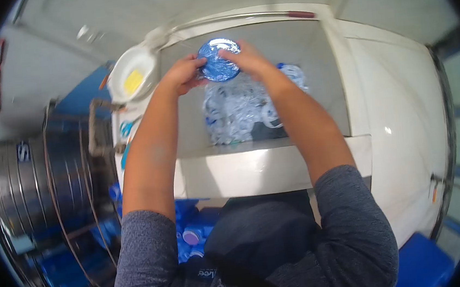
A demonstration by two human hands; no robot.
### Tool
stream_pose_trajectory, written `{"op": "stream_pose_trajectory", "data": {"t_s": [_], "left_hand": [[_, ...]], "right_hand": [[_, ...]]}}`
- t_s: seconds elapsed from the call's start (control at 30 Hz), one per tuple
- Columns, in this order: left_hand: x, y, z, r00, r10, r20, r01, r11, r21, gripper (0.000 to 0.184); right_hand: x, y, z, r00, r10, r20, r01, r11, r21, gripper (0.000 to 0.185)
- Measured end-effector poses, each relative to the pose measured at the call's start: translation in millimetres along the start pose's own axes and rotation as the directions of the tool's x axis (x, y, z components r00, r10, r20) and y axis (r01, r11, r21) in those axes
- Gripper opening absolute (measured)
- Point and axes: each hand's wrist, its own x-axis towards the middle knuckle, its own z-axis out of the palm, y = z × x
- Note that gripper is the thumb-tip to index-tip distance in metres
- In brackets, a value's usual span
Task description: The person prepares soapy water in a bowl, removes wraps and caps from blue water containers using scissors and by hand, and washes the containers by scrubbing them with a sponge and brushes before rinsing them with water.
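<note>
Both my hands hold a round, flat, shiny blue object point(219, 60) that looks wrapped in crinkled film; its exact kind I cannot make out. My left hand point(184, 73) grips its left edge, thumb on top. From the other side, my right hand point(245, 59) closes on the right edge with its thumb across the upper face. Underneath, in a grey sunken basin point(188, 131), lies a heap of see-through crumpled plastic point(232, 108) with bits of blue and white. A white ring point(271, 115) shows in that heap, partly behind my right forearm.
A white bowl point(149, 68) with a yellow sponge-like piece point(133, 82) stands left of the basin. Along the back ledge lies a metal rod with a red handle point(301, 14). Blue jugs point(194, 234) crowd below the ledge, and a large metal tank point(31, 183) stands far left.
</note>
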Motion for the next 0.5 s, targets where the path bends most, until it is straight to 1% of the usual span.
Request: {"op": "stream_pose_trajectory", "data": {"t_s": [0.03, 0.07, 0.1, 0.13, 0.17, 0.2, 0.23, 0.27, 0.3, 0.33, 0.37, 0.4, 0.43, 0.47, 0.5], "left_hand": [[-4.4, -9.0, -16.9, 0.998, -0.012, -0.059, 0.010, 0.999, -0.035, 0.052], [-11.4, -21.5, -35.5, 0.947, 0.225, -0.229, -0.133, 0.925, 0.357, 0.056], [-30.4, -45.9, -55.3, 0.843, 0.456, -0.285, -0.134, 0.691, 0.710, 0.061], [-63.7, -64.7, -68.9, 0.838, 0.418, -0.352, -0.076, 0.727, 0.683, 0.061], [-98.5, -64.0, -77.7, 0.847, 0.427, -0.316, -0.040, 0.646, 0.762, 0.066], [-127.9, -70.1, -83.3, 0.865, 0.427, -0.265, -0.015, 0.550, 0.835, 0.071], [-155.0, -92.4, -88.6, 0.866, 0.422, -0.267, 0.038, 0.477, 0.878, 0.083], [-183.1, -111.7, -81.0, 0.884, 0.335, -0.327, 0.148, 0.462, 0.875, 0.093], [-208.3, -128.5, -70.0, 0.891, 0.254, -0.377, 0.246, 0.430, 0.869, 0.103], [-220.7, -161.0, -68.8, 0.901, 0.209, -0.379, 0.279, 0.390, 0.878, 0.122], [-241.1, -166.6, -42.9, 0.888, 0.091, -0.451, 0.386, 0.384, 0.838, 0.132], [-251.2, -191.8, -35.9, 0.896, 0.091, -0.435, 0.362, 0.418, 0.833, 0.137], [-250.0, -221.6, -33.0, 0.877, 0.206, -0.435, 0.345, 0.361, 0.866, 0.136], [-253.9, -213.8, -27.6, 0.879, 0.222, -0.423, 0.331, 0.356, 0.874, 0.136], [-259.0, -198.1, -21.4, 0.858, 0.169, -0.484, 0.383, 0.415, 0.825, 0.134]], "right_hand": [[14.7, -0.4, 18.5, 0.989, -0.087, -0.120, 0.072, 0.990, -0.121, 0.082], [32.1, -3.4, 26.5, 0.987, -0.157, -0.021, 0.143, 0.942, -0.302, 0.077], [43.7, -8.2, 33.5, 0.973, -0.210, 0.093, 0.229, 0.858, -0.460, 0.071], [46.5, -20.0, 43.3, 0.964, -0.212, 0.161, 0.265, 0.697, -0.666, 0.062], [57.2, -25.0, 48.3, 0.945, -0.183, 0.270, 0.324, 0.605, -0.727, 0.058], [60.4, -27.0, 49.6, 0.949, -0.170, 0.265, 0.310, 0.650, -0.694, 0.056], [64.1, -33.0, 52.9, 0.955, -0.167, 0.246, 0.292, 0.689, -0.663, 0.055], [64.7, -37.4, 61.4, 0.949, -0.171, 0.265, 0.308, 0.687, -0.658, 0.055], [66.2, -42.8, 64.5, 0.945, -0.128, 0.303, 0.314, 0.617, -0.721, 0.056], [70.0, -46.6, 62.3, 0.943, -0.080, 0.324, 0.313, 0.544, -0.778, 0.057], [68.6, -45.7, 63.3, 0.848, -0.152, 0.509, 0.531, 0.259, -0.807, 0.056], [67.7, -44.5, 64.4, 0.854, -0.162, 0.494, 0.520, 0.255, -0.816, 0.056], [67.8, -43.1, 65.3, 0.873, -0.202, 0.444, 0.487, 0.325, -0.811, 0.055], [67.0, -48.3, 65.0, 0.888, -0.240, 0.392, 0.458, 0.391, -0.799, 0.054], [59.2, -54.1, 64.5, 0.938, -0.163, 0.304, 0.345, 0.477, -0.808, 0.051]]}}
